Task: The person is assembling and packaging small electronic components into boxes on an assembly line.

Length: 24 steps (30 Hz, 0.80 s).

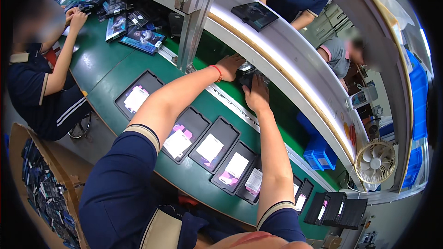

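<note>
My left hand [229,67] and my right hand [258,95] reach across the green table under the shelf. They press in from both sides on a dark, shiny bundle [248,74] that looks like black plastic packets; its exact kind cannot be made out. Some fingertips are hidden by it. Below my arms lies a row of shallow black trays [220,122], each with a white card [210,146] and a pink-purple printed sheet [184,132]. My left forearm passes over the trays on the left, my right forearm over those on the right.
A metal post [191,32] and the white shelf [295,60] rise close to my hands. Boxed packages [143,38] pile up at the far left, near a seated co-worker [44,69]. Blue bins [319,153], stacked black trays [341,210] and a fan [376,162] stand right.
</note>
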Each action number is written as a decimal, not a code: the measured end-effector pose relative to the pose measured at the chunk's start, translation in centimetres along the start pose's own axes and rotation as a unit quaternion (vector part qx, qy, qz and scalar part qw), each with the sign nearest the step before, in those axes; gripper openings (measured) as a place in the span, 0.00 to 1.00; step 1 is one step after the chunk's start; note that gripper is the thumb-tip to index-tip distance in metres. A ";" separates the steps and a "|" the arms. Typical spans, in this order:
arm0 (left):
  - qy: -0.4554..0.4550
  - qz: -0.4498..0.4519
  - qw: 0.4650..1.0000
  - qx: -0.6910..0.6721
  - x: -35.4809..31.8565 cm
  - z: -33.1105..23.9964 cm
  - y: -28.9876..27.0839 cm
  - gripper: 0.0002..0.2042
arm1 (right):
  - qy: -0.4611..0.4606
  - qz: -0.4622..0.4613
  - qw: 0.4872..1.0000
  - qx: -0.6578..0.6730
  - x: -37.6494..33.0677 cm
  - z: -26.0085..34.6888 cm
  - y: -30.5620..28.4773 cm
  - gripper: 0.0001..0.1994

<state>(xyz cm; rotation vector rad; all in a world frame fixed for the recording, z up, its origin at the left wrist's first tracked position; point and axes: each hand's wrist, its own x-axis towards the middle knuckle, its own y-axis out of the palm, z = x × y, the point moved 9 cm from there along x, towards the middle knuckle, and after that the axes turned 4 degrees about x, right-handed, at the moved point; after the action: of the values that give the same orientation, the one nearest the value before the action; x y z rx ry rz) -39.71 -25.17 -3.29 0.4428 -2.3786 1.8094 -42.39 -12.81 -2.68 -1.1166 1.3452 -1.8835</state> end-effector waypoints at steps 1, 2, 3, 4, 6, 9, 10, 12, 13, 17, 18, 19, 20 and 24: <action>0.002 -0.009 0.999 -0.043 0.6 0.2 0.4 0.30 | -0.010 -0.010 1.000 -0.020 -0.2 0.2 0.2 0.29; -0.005 -0.006 0.999 -0.045 0.8 1.4 1.2 0.30 | -0.014 -0.004 1.000 -0.017 -0.2 0.8 0.7 0.29; 0.004 -0.006 0.999 -0.054 0.9 2.4 1.9 0.29 | -0.034 -0.022 0.999 -0.014 -0.3 1.8 0.8 0.28; 0.021 -0.005 0.998 -0.067 1.1 2.0 2.1 0.28 | -0.047 -0.042 0.998 -0.014 -0.7 1.8 0.6 0.26; 0.013 -0.022 0.998 -0.057 0.2 2.3 2.3 0.23 | -0.066 -0.050 0.996 -0.021 -1.4 2.2 0.8 0.25; 0.106 -0.232 0.963 0.083 -3.8 0.0 -2.0 0.16 | -0.100 -0.077 0.991 -0.045 -2.1 2.5 0.3 0.22; 0.108 -0.227 0.964 0.086 -5.1 -0.6 -3.1 0.16 | -0.116 -0.087 0.988 -0.060 -2.4 2.4 0.2 0.21; 0.221 -0.331 0.898 0.186 -9.9 -6.2 -8.2 0.18 | -0.129 -0.113 0.980 -0.103 -3.6 1.5 -1.4 0.19; 0.240 -0.338 0.886 0.208 -12.4 -6.8 -9.7 0.17 | -0.136 -0.110 0.979 -0.103 -3.9 1.6 -1.8 0.18; 0.231 -0.319 0.885 0.248 -22.3 -7.2 -14.0 0.16 | -0.208 -0.176 0.958 -0.088 -5.9 5.4 -4.7 0.16; 0.218 -0.312 0.885 0.267 -24.3 -6.7 -14.4 0.15 | -0.220 -0.189 0.954 -0.078 -6.8 6.7 -5.6 0.17; 0.200 -0.308 0.887 0.279 -26.0 -6.2 -14.9 0.15 | -0.229 -0.207 0.949 -0.065 -7.8 8.0 -6.7 0.17; 0.180 -0.302 0.890 0.289 -27.8 -5.5 -15.1 0.15 | -0.236 -0.221 0.945 -0.050 -8.8 9.2 -7.2 0.18; 0.063 -0.277 0.904 0.321 -33.3 -2.3 -16.7 0.15 | -0.278 -0.221 0.935 0.003 -11.6 15.0 -8.1 0.15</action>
<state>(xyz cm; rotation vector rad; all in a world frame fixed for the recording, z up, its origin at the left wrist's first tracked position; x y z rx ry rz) -3.20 -21.75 3.81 0.9158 -1.3089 2.1687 -23.41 -7.66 3.68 -1.8943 0.8075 -1.6481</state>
